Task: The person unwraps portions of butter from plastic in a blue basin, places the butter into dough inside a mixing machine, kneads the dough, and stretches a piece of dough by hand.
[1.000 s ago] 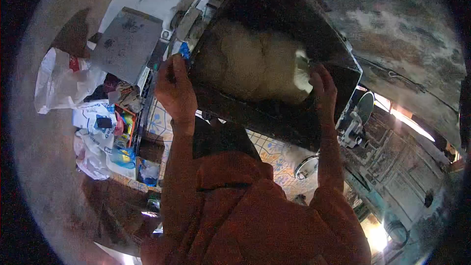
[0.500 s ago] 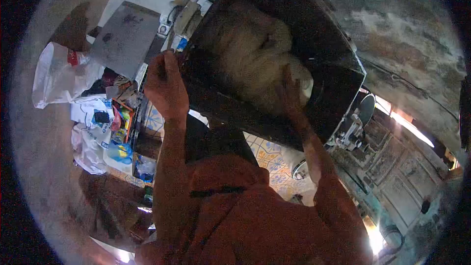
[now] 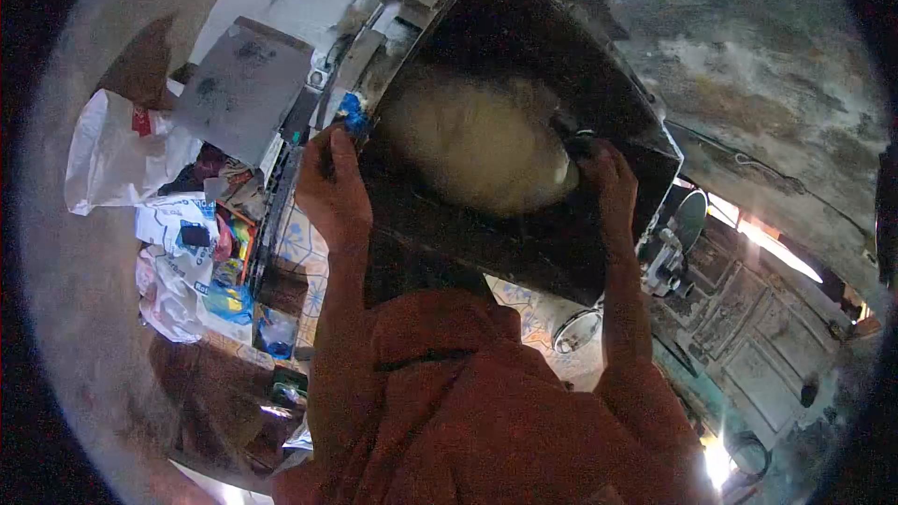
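A dark, deep bin (image 3: 496,257) with angular sides holds a blurred tan mass (image 3: 477,145), with a pale patch at its right end. My left hand (image 3: 334,182) is at the bin's left rim with its fingers closed, just below a small blue item (image 3: 353,112); what its fingers hold, if anything, is hidden. My right hand (image 3: 611,178) is inside the bin's right part, beside the pale end of the mass. Its fingers are bent together around something dark and too small to name.
On the left are a grey board (image 3: 243,89), a white plastic bag (image 3: 117,154) and more bags and packets. A round metal-rimmed object (image 3: 577,330) stands on the tiled floor. At the right are a metal device (image 3: 664,262) and a panelled door (image 3: 767,355).
My right hand first reached left onto the tan mass, then drew back right to its far end. The mass has changed shape and lies more rounded. My left hand stays near the rim.
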### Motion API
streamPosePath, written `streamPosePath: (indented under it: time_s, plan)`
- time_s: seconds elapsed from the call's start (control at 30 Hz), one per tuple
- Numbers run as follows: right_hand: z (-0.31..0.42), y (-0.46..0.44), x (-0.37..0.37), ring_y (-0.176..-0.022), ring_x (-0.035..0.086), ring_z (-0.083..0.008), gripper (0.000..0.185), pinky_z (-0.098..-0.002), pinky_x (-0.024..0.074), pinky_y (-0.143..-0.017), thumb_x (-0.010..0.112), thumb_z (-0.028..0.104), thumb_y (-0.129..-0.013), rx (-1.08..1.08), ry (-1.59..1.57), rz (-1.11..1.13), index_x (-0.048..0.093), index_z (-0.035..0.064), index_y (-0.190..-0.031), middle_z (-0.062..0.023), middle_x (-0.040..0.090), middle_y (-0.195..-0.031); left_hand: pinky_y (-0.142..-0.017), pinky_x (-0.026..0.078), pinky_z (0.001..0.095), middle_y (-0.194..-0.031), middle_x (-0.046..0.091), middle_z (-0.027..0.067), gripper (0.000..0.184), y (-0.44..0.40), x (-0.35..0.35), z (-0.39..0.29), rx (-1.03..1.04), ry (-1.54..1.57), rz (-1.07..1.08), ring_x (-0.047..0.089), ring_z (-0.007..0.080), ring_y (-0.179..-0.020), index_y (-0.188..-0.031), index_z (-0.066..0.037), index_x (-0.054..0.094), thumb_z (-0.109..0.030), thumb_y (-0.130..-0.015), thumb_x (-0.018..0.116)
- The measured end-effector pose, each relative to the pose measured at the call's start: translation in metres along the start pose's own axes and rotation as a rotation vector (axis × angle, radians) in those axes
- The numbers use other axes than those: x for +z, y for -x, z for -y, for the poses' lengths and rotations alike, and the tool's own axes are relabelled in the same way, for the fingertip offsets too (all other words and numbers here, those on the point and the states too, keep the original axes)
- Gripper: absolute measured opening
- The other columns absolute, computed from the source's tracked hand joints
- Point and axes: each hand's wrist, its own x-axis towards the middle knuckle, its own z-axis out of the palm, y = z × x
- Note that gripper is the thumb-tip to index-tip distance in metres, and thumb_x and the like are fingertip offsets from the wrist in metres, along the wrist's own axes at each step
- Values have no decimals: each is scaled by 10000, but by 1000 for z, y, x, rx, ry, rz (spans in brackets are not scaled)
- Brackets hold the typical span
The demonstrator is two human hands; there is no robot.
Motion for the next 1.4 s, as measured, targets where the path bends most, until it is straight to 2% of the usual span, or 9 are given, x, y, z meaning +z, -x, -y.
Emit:
streamPosePath:
  time_s: [0.13, 0.3, 0.57, 0.77, 0.87, 0.97, 1.13, 1.23, 1.4]
  plan:
    - [-15, 14, 62, -1183, 518, -334, 606, -426, 406, -995, 545, 422, -919, 17, -87, -108, 432, 15, -1352, -202, 499, -1319, -715, 483, 339, -842, 653, 120, 267, 1, -2, 0, 11, 6, 32, 612, 182, -770, -1001, 20, 647, -225, -929, 570]
    - [-34, 26, 32, -1246, 462, -336, 614, -424, 344, -1055, 480, 455, -938, -60, 577, 539, 407, 31, -1376, -206, 466, -1356, -719, 468, 321, -852, 642, 108, 328, -2, -4, -10, 67, -76, 67, 581, 172, -753, -1000, 20, 646, -267, -970, 493]
    - [92, 28, 216, -1254, 432, -367, 504, -451, 341, -1045, 412, 355, -979, 13, -607, 522, 383, 43, -1374, -231, 443, -1350, -725, 504, 342, -935, 649, 136, 489, 3, 5, 7, 42, 264, 17, 624, 214, -830, -1077, 7, 595, -390, -1013, 317]
    - [93, 59, 275, -1030, 541, -535, 501, -562, 387, -957, 402, 321, -970, -366, 315, 302, 270, 103, -1401, -343, 440, -1277, -723, 526, 346, -964, 651, 174, 525, 7, -1, 2, 74, 235, 56, 649, 227, -832, -1112, 13, 552, -434, -1009, 298]
    - [113, 67, 248, -1090, 549, -450, 665, -517, 394, -969, 441, 533, -920, 141, -214, 498, 344, 65, -1384, -316, 479, -1260, -724, 524, 349, -975, 641, 176, 517, 7, 1, 4, 154, 188, 56, 645, 232, -838, -1114, 17, 551, -425, -1009, 305]
    - [94, 67, 226, -1114, 561, -338, 828, -446, 395, -986, 454, 689, -839, 105, -529, 843, 416, 36, -1347, -263, 541, -1224, -750, 513, 357, -987, 632, 176, 501, 5, 2, 11, -31, 502, 125, 637, 236, -857, -1119, 17, 552, -410, -1011, 313]
    - [57, 40, 135, -1071, 576, -264, 566, -417, 417, -970, 441, 482, -947, -123, -539, 495, 487, 30, -1286, -179, 583, -1193, -799, 484, 357, -966, 640, 172, 508, 0, 6, 22, 41, 455, 57, 618, 228, -880, -1129, 27, 556, -401, -1014, 308]
    - [67, 38, 60, -1058, 587, -278, 444, -385, 451, -941, 434, 341, -987, 123, -626, 248, 480, 5, -1272, -168, 585, -1187, -798, 482, 349, -951, 644, 164, 505, 3, 1, 5, -5, 431, 71, 616, 228, -873, -1145, 29, 556, -397, -1012, 319]
    - [34, 46, -35, -1070, 592, -262, 595, -362, 474, -911, 417, 481, -963, -280, 17, -66, 496, -32, -1253, -166, 614, -1124, -756, 467, 325, -906, 658, 140, 469, 2, 1, 6, 88, 257, 46, 608, 202, -830, -1095, 22, 602, -362, -1007, 348]
